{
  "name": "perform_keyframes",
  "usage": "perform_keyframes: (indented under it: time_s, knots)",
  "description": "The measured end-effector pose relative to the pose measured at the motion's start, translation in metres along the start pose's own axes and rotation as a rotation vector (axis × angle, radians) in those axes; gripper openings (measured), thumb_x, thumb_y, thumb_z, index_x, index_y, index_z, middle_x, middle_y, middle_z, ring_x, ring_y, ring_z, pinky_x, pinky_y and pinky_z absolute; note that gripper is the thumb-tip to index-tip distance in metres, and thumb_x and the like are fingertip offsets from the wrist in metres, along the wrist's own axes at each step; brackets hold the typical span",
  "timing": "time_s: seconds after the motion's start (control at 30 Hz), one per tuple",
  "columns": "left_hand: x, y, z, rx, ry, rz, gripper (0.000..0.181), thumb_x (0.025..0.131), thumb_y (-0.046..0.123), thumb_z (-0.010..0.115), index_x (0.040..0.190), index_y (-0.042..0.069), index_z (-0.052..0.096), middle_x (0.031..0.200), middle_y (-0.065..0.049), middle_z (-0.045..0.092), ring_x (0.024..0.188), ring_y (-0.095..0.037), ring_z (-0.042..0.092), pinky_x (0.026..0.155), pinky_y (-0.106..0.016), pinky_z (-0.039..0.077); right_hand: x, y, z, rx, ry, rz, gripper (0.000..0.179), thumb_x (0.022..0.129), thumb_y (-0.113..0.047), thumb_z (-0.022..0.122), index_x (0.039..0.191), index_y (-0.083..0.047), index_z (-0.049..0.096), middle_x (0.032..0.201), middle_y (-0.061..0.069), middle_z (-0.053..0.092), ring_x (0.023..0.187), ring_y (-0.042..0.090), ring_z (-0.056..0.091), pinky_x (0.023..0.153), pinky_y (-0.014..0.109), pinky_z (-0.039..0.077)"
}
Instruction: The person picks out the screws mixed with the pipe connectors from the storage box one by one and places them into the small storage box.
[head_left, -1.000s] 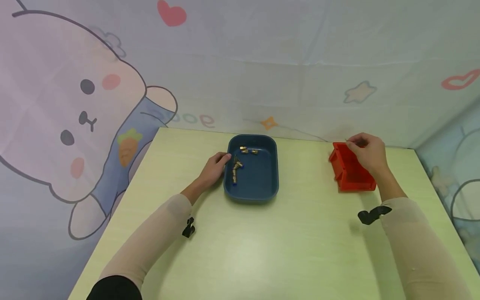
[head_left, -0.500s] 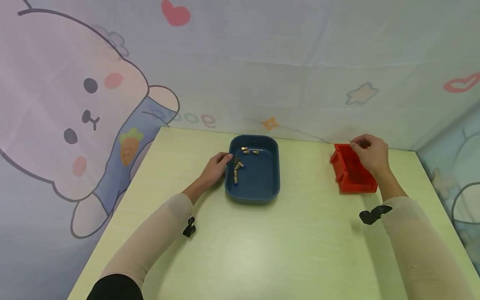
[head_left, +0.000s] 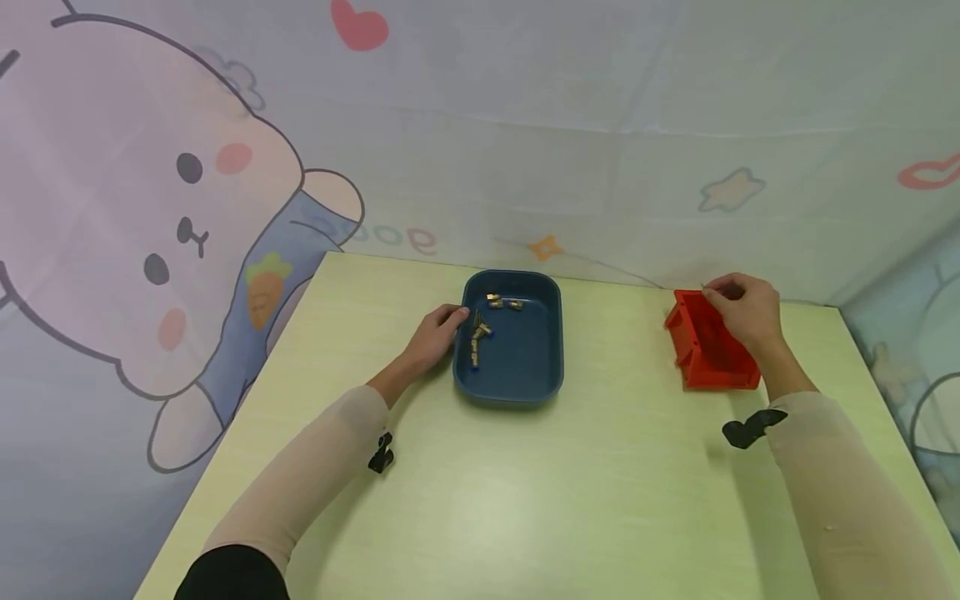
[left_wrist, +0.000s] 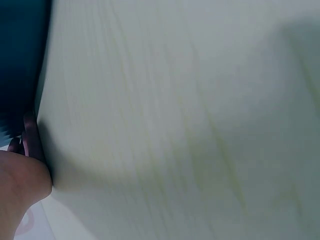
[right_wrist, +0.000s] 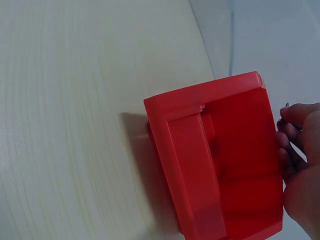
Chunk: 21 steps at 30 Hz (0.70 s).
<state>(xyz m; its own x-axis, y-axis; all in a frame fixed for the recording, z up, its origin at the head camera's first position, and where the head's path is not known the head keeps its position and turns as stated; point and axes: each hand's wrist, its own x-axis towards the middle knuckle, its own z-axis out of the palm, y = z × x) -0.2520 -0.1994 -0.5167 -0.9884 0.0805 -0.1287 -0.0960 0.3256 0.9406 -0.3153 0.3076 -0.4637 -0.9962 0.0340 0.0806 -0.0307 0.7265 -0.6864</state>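
My left hand (head_left: 435, 337) grips the left rim of a dark blue tray (head_left: 517, 375), its thumb over the edge and its fingers along the outer side. In the left wrist view, fingers (left_wrist: 31, 137) lie against the tray's wall. Several small brass fittings (head_left: 516, 306) with blue ends lie inside the tray, at its left and back. My right hand (head_left: 746, 308) is above the back right of a red bin (head_left: 681, 333). Its thumb and finger pinch a tiny thin metal piece (right_wrist: 287, 105), too small to identify. The bin's visible inside holds no parts.
The pale wooden table (head_left: 510, 492) runs back to a printed cloth backdrop (head_left: 540, 125). The tray stands at the back middle, the bin further right with table surface between them. A thin dark cable loop (head_left: 915, 417) shows at the far right.
The whole head view has shifted slightly. Both hands keep their places at the tray and the bin, and the parts in the tray have not moved.
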Motion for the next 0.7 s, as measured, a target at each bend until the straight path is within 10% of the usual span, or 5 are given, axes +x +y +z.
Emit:
perform_keyframes:
  time_s: [0.7]
  knots:
    - [0.0014, -0.0003, -0.0006, 0.015, 0.004, 0.009, 0.055, 0.112, 0.046, 0.048, 0.146, 0.003, 0.058, 0.148, -0.017, 0.058, 0.140, -0.033, 0.052, 0.116, -0.052, 0.040, -0.0004, 0.0039, 0.0017, -0.057, -0.096, -0.011, 0.033, 0.108, -0.029, 0.063, 0.122, 0.001, 0.071, 0.119, 0.024, 0.067, 0.107, 0.036, 0.058, 0.086, 0.041, 0.049]
